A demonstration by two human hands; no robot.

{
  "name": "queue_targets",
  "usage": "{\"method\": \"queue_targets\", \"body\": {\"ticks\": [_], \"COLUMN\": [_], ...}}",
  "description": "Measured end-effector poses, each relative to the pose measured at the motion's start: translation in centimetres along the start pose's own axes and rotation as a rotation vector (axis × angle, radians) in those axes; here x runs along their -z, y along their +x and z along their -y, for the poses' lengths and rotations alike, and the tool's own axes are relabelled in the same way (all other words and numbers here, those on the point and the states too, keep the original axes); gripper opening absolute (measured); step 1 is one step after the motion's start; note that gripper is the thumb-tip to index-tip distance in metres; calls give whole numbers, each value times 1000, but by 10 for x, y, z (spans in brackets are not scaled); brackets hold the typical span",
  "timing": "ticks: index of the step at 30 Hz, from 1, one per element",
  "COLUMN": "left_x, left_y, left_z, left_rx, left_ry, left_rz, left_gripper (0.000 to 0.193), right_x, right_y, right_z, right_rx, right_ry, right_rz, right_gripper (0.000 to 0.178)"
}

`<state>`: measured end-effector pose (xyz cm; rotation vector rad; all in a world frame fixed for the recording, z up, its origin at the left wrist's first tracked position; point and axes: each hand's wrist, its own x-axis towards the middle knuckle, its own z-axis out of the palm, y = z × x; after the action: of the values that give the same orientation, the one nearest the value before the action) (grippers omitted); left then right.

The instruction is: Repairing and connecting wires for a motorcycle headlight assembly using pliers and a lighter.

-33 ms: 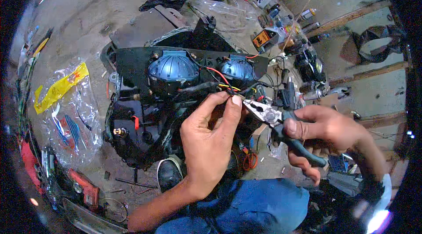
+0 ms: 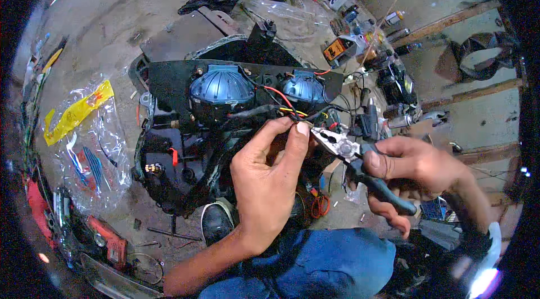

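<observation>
Front access to the wires (image 2: 289,112) is obstructed by the left hand (image 2: 267,172) and the pliers (image 2: 341,147) in the right hand (image 2: 419,167). Rear access: the blue domes (image 2: 223,86) block a low path. A gap lies between both hands, below the pliers, bounded underneath by the trouser leg (image 2: 332,257). Left side: the plastic bag (image 2: 115,141) crowds the black housing (image 2: 163,94); open floor (image 2: 109,40) extends beyond.

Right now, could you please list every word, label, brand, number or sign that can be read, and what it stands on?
No wording is clear enough to quote.
Orange label on a container: too small to read.
Yellow strip on the clear plastic bag: reddish marks, too blurred to read.
Pliers: no legible lettering.
</observation>
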<state>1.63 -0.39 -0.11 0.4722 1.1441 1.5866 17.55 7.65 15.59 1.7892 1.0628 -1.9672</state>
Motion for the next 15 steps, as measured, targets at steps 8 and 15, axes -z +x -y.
{"method": "queue_targets", "body": {"ticks": [8, 15], "left_x": [2, 3], "left_y": [1, 0], "left_z": [-2, -6], "left_rx": [-4, 34], "left_ry": [-10, -78], "left_rz": [61, 41], "left_gripper": [25, 25], "right_x": [10, 62], "right_y": [24, 46], "right_z": [-47, -146], "right_rx": [254, 586], "right_ry": [198, -75], "right_rz": [433, 11], "right_gripper": [76, 73]}}
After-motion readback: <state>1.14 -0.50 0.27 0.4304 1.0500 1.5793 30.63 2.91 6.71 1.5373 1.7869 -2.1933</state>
